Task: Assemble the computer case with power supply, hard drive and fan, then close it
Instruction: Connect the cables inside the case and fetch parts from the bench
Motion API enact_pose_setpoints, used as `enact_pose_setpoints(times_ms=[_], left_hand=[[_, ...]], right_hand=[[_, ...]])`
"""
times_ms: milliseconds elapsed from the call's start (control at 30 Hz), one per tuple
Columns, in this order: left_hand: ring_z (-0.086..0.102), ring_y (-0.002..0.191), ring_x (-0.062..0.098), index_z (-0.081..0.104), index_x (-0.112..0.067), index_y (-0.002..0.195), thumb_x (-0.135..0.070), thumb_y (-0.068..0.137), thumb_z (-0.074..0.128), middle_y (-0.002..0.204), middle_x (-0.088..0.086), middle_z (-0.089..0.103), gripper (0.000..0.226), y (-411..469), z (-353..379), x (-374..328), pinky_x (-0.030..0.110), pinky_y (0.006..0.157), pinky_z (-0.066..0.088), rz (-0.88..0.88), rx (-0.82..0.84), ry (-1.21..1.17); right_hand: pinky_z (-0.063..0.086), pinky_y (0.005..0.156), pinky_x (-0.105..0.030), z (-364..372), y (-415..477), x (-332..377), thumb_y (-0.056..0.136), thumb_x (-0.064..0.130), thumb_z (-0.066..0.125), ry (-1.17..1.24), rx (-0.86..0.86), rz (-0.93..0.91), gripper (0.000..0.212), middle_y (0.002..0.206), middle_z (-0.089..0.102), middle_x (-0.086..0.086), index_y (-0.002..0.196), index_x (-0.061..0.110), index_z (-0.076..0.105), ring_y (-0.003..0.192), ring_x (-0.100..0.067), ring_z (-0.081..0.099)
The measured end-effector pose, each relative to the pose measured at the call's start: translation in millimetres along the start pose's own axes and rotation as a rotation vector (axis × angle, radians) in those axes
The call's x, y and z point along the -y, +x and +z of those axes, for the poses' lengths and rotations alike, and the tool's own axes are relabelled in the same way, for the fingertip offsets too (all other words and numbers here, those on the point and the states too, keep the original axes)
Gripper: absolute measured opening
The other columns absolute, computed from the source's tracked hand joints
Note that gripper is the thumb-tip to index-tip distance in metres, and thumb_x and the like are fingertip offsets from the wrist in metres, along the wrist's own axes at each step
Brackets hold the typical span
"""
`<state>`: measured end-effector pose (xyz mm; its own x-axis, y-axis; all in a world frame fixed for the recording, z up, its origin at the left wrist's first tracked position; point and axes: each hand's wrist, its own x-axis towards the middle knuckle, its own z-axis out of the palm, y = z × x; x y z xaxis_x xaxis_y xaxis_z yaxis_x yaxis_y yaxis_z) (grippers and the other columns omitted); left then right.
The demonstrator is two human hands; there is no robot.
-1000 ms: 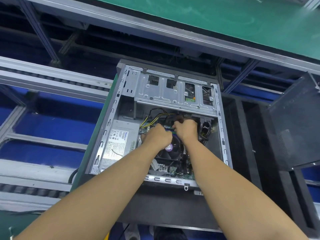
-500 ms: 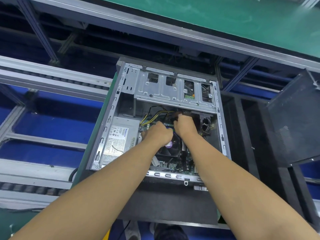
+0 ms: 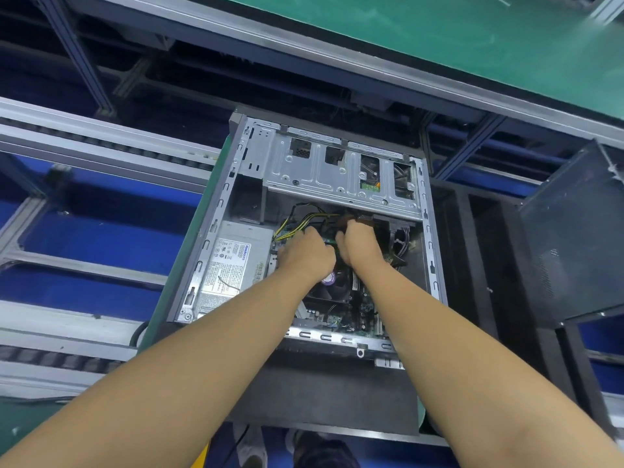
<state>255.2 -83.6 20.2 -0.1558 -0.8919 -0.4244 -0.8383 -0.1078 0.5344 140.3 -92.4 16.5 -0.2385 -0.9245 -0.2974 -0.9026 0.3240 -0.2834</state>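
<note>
The open computer case lies on its side in front of me. Its silver power supply sits at the inner left, and the metal drive cage spans the far end. Both hands reach in over the CPU fan. My left hand is bent knuckles-up beside the yellow and black cables, with its fingertips hidden. Just under the drive cage, my right hand curls round a dark cable connector.
A black side panel leans at the right, behind a black foam rack. Conveyor rails run on the left and a green belt passes above. The case rests on a green-edged pallet.
Both hands have shifted a little farther into the case, toward the drive cage. The right hand's fingers now sit closer to the dark connector.
</note>
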Motion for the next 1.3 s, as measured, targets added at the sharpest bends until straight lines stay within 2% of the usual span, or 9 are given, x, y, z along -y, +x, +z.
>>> enact_pose_setpoints(times_ms=[67, 200, 500, 633, 767, 833, 933, 1167, 1300], left_hand=[[0.051, 0.12, 0.032, 0.051, -0.009, 0.133, -0.017, 0.095, 0.052, 0.133, 0.011, 0.05, 0.038, 7, -2, -1, 0.044, 0.095, 0.046, 0.105, -0.075, 0.046], [0.061, 0.1, 0.035, 0.061, -0.004, 0.109, -0.001, 0.091, 0.055, 0.11, 0.015, 0.057, 0.02, 30, -8, -11, 0.04, 0.07, 0.047, 0.234, -0.113, 0.229], [0.065, 0.093, 0.036, 0.064, -0.008, 0.097, -0.023, 0.09, 0.068, 0.094, 0.015, 0.064, 0.017, 54, -5, -18, 0.035, 0.064, 0.04, 0.354, -0.105, 0.388], [0.065, 0.091, 0.037, 0.063, -0.009, 0.1, -0.025, 0.093, 0.064, 0.094, 0.015, 0.062, 0.018, 50, -5, -18, 0.035, 0.062, 0.039, 0.453, -0.121, 0.51], [0.064, 0.093, 0.038, 0.062, -0.007, 0.101, -0.023, 0.094, 0.062, 0.098, 0.017, 0.064, 0.017, 47, -8, -18, 0.035, 0.065, 0.041, 0.495, -0.111, 0.537], [0.064, 0.093, 0.038, 0.063, -0.007, 0.102, -0.019, 0.092, 0.061, 0.098, 0.018, 0.064, 0.016, 46, -9, -19, 0.035, 0.066, 0.043, 0.463, -0.103, 0.519], [0.063, 0.088, 0.038, 0.064, -0.005, 0.097, -0.016, 0.087, 0.061, 0.094, 0.019, 0.062, 0.016, 45, -9, -19, 0.035, 0.064, 0.044, 0.387, -0.111, 0.45], [0.062, 0.089, 0.038, 0.066, -0.003, 0.087, -0.018, 0.093, 0.058, 0.089, 0.018, 0.067, 0.018, 56, -2, -10, 0.036, 0.067, 0.046, 0.363, -0.195, 0.383], [0.064, 0.093, 0.035, 0.07, -0.009, 0.103, -0.023, 0.096, 0.054, 0.099, 0.014, 0.071, 0.022, 70, 0, -5, 0.038, 0.075, 0.051, 0.398, -0.163, 0.476]], right_hand=[[0.045, 0.065, -0.035, 1, -1, -4, 0.106, 0.016, 0.049, 0.118, -0.011, 0.048, 0.027, 0.091, 0.064, -0.021, 0.108, -0.008, 0.061, 0.095, -0.039, 0.067], [0.047, 0.069, -0.033, 2, 1, -10, 0.103, 0.017, 0.056, 0.299, -0.024, 0.135, 0.029, 0.101, 0.069, -0.027, 0.106, -0.01, 0.066, 0.089, -0.035, 0.066], [0.051, 0.079, -0.037, -4, -7, -8, 0.097, 0.004, 0.058, 0.72, -0.033, 0.3, 0.024, 0.109, 0.069, -0.027, 0.114, -0.01, 0.067, 0.088, -0.027, 0.06], [0.044, 0.062, -0.033, -12, -18, -7, 0.1, -0.007, 0.047, 0.893, 0.016, 0.353, 0.027, 0.093, 0.059, -0.022, 0.121, -0.02, 0.057, 0.071, -0.024, 0.05], [0.047, 0.051, -0.02, -16, -30, -4, 0.103, -0.008, 0.038, 0.881, -0.001, 0.341, 0.017, 0.096, 0.058, -0.015, 0.11, -0.003, 0.053, 0.066, -0.016, 0.049], [0.054, 0.062, -0.021, -15, -34, -4, 0.102, -0.007, 0.038, 0.871, 0.023, 0.334, 0.018, 0.104, 0.059, -0.011, 0.102, 0.005, 0.051, 0.079, -0.019, 0.055], [0.051, 0.094, -0.039, -17, -47, -1, 0.097, 0.0, 0.047, 0.739, 0.166, 0.243, 0.042, 0.132, 0.052, -0.014, 0.137, 0.005, 0.037, 0.11, -0.025, 0.056], [0.046, 0.091, -0.038, -18, -64, -14, 0.098, 0.007, 0.051, 0.599, 0.248, 0.188, 0.065, 0.148, 0.042, -0.018, 0.152, 0.003, 0.017, 0.121, -0.031, 0.052], [0.048, 0.092, -0.04, -15, -68, -20, 0.099, 0.012, 0.051, 0.632, 0.225, 0.115, 0.068, 0.139, 0.047, -0.014, 0.156, 0.007, 0.014, 0.114, -0.032, 0.055]])
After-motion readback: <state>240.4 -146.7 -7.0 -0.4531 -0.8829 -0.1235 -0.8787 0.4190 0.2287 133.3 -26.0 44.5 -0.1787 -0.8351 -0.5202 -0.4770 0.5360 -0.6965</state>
